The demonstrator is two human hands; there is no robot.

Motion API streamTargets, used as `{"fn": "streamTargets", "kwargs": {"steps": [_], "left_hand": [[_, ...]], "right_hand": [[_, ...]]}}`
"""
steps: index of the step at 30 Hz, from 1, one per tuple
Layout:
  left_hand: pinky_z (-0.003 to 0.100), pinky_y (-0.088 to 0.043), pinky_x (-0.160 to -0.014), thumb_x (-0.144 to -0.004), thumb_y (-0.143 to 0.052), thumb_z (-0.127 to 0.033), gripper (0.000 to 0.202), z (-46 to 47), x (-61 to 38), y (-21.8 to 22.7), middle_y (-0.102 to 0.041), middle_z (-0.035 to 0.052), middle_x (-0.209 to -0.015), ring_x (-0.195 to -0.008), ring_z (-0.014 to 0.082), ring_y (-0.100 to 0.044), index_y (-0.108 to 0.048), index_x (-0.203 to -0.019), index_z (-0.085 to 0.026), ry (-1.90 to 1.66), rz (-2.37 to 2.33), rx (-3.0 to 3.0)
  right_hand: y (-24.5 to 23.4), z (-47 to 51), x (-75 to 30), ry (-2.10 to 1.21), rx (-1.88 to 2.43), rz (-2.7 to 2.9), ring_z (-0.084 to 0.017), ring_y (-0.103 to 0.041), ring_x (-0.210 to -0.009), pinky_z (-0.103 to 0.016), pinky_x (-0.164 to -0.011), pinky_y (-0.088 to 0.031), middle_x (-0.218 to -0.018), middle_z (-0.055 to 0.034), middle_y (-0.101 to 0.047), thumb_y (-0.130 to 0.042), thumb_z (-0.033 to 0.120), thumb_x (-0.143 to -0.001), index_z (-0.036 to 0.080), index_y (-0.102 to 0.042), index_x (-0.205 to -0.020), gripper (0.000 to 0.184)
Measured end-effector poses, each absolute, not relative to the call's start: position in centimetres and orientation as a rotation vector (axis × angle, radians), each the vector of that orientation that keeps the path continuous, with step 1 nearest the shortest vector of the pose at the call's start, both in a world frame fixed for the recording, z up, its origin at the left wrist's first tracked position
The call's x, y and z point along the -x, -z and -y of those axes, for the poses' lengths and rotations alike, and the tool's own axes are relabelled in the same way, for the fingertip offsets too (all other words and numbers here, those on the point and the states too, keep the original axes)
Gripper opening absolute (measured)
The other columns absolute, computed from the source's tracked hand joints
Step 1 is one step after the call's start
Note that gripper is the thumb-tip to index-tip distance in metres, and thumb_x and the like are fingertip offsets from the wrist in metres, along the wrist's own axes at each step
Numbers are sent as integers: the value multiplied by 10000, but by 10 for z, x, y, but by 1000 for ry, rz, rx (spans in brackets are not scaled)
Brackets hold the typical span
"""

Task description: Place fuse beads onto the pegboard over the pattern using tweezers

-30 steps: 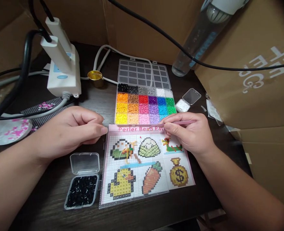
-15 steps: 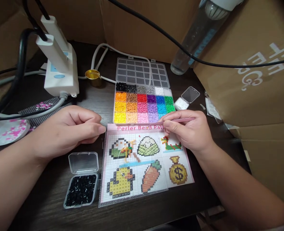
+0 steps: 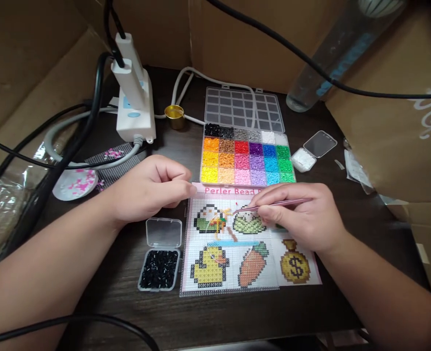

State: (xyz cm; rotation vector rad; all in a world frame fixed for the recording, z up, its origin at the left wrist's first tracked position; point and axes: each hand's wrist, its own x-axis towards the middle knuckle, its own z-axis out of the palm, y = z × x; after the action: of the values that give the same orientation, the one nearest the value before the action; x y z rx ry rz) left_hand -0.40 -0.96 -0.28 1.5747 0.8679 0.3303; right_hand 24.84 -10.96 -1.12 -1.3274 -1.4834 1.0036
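Note:
My right hand (image 3: pixel 299 219) grips pink tweezers (image 3: pixel 296 201), their tips just above a clear pegboard (image 3: pixel 234 280). Whether a bead sits in the tips is too small to tell. On the board, close to the tips, are orange, yellow and green beads (image 3: pixel 220 222), a short brown strip (image 3: pixel 232 234) and a light-blue row (image 3: pixel 233 243). Beneath the board lies a printed bead pattern sheet (image 3: pixel 312 275) with a duck, a carrot and a money bag. My left hand (image 3: pixel 157 190) is closed in a loose fist by the board's upper left corner, with nothing visible in it.
Behind the sheet stands an open compartment box (image 3: pixel 248 151) of coloured beads. Small boxes of black beads (image 3: pixel 159 269) and white beads (image 3: pixel 303 160) flank it. A gold cup (image 3: pixel 174 117), a power strip (image 3: pixel 137 109), a bottle (image 3: pixel 321 73) and black cables (image 3: pixel 274 36) surround the work area.
My right hand has brought the tweezers from the sheet's title down over the board, near the orange and yellow beads. The left fist keeps its place by the board. The view has shifted left.

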Motion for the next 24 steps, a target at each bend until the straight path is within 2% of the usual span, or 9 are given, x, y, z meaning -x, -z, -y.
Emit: {"fn": "streamTargets", "kwargs": {"steps": [4,16,19,22,24], "left_hand": [[210,-190,-375,-772,-599,-314,443,11,0,-1,-314,-49,-431,-411,51,-240,-304,-463,-199,-321,-875,-1592],[185,-190,-373,-754,-602,-308,438,11,-2,-2,-313,-55,-422,-407,35,-237,-305,-454,-192,-302,-876,-1597],[185,-191,-377,-756,-612,-315,447,11,-1,-1,-307,-57,-429,-413,36,-236,-305,-457,-192,-312,-870,-1593],[188,-190,-378,-767,-615,-327,456,10,0,1,-299,-58,-436,-417,37,-231,-303,-463,-194,-315,-868,-1610],[193,-188,-381,-775,-612,-334,461,10,0,2,-289,-59,-438,-421,38,-225,-297,-468,-196,-316,-866,-1625]], "right_hand": [[12,111,-236,-987,1284,1571,-208,-732,-718,-327,-629,-617,-776,-34,-769,-758,164,-749,271,-783,-748,109],[15,111,-238,-980,1328,1536,-181,-731,-723,-275,-615,-602,-795,-31,-773,-750,132,-748,236,-775,-749,107],[15,109,-241,-1019,1338,1432,-148,-696,-633,-248,-538,-569,-792,-31,-767,-752,143,-756,236,-770,-737,96],[17,108,-247,-1073,1316,1335,-110,-611,-496,-239,-444,-503,-712,-29,-739,-749,180,-774,227,-766,-742,60],[19,107,-250,-1094,1306,1297,-115,-596,-478,-246,-426,-484,-664,-31,-716,-764,212,-768,218,-765,-748,21]]}}
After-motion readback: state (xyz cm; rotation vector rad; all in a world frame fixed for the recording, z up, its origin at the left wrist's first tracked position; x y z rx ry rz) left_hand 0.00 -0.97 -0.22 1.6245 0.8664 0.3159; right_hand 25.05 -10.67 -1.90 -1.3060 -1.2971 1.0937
